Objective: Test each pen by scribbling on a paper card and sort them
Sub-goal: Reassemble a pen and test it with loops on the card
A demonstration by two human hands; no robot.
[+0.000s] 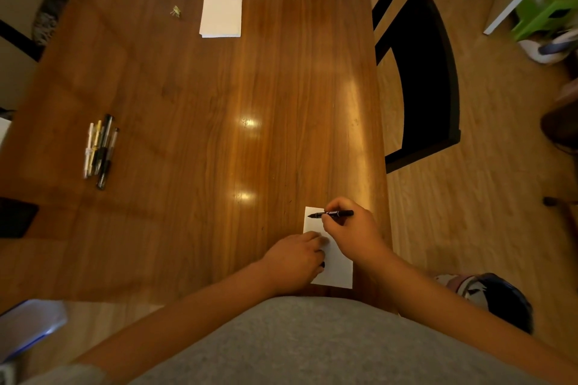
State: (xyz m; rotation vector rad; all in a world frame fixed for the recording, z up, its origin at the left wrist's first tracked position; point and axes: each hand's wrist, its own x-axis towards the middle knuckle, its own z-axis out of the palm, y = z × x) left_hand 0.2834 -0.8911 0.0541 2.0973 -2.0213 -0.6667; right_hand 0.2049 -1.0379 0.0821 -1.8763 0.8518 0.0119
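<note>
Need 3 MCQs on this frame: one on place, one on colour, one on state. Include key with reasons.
1. Where does the cluster of loose pens lie on the brown wooden table?
A. near its left edge
B. under the right hand
C. on the far paper stack

2. What colour is the pen in the right hand?
A. yellow
B. black
C. white

3. What is the left hand doing?
A. lifting a pen
B. hanging off the table
C. resting on the white paper card

Key: 1 A, the cluster sits far left; 2 B, barrel and tip look black; 3 C, fingers lie flat on the card.
</note>
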